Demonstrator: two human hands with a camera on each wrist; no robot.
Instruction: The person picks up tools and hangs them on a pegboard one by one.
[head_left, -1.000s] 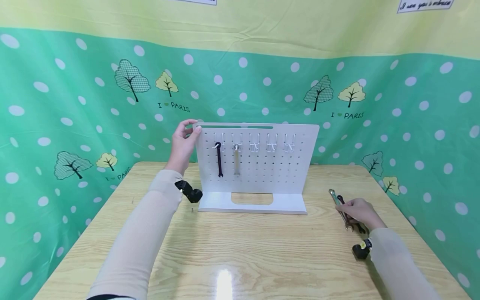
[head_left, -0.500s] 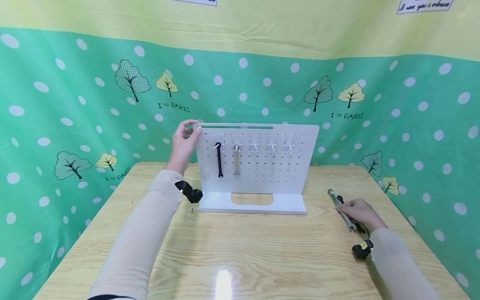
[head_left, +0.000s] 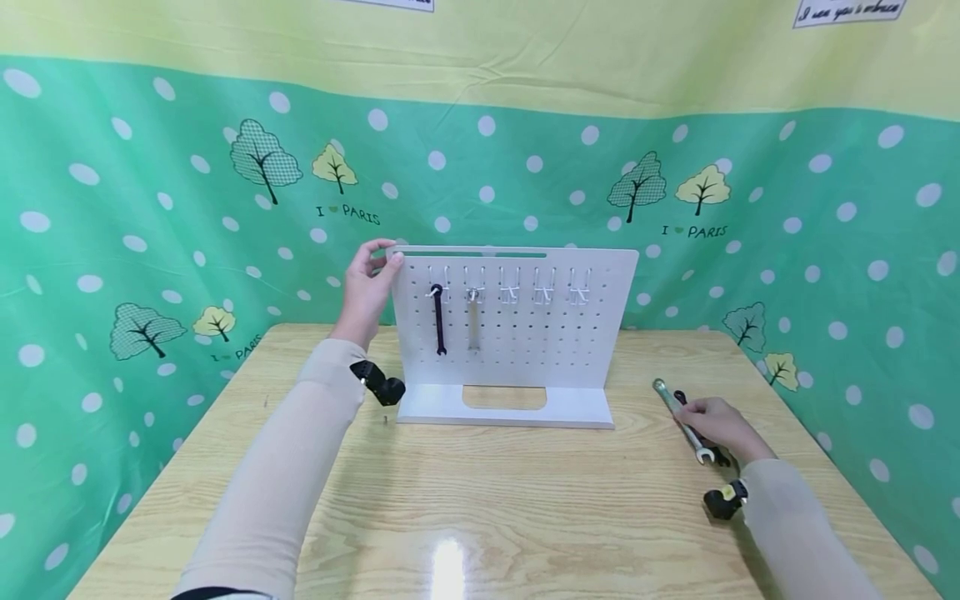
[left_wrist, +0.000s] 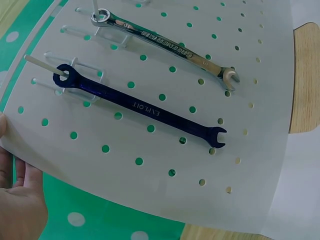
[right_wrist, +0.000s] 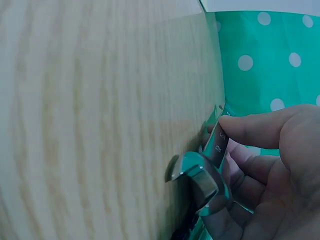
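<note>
My left hand (head_left: pixel 365 292) grips the upper left corner of a white pegboard stand (head_left: pixel 618 287), thumb on its front face. On the board's two leftmost hooks hang a dark blue combination wrench (left_wrist: pixel 145 107) and a silver combination wrench (left_wrist: pixel 165 44), ring ends up. To the right of the stand, my right hand (head_left: pixel 722 423) pinches another silver combination wrench (right_wrist: pixel 218 142) between thumb and fingers, low over the table. Its open end (head_left: pixel 704 456) points toward me. A dark wrench (head_left: pixel 680 397) lies beside and partly under it, mostly hidden by the hand.
Three more white hooks (head_left: pixel 543 293) on the board bear nothing. The stand's base (head_left: pixel 431 406) sits on a light wooden table (head_left: pixel 525 500). A green and yellow printed curtain (head_left: pixel 487 175) hangs behind and along both sides.
The silver wrench in my right hand has shifted slightly left and turned, its open end now showing clearly. My left hand and the pegboard stay as they were.
</note>
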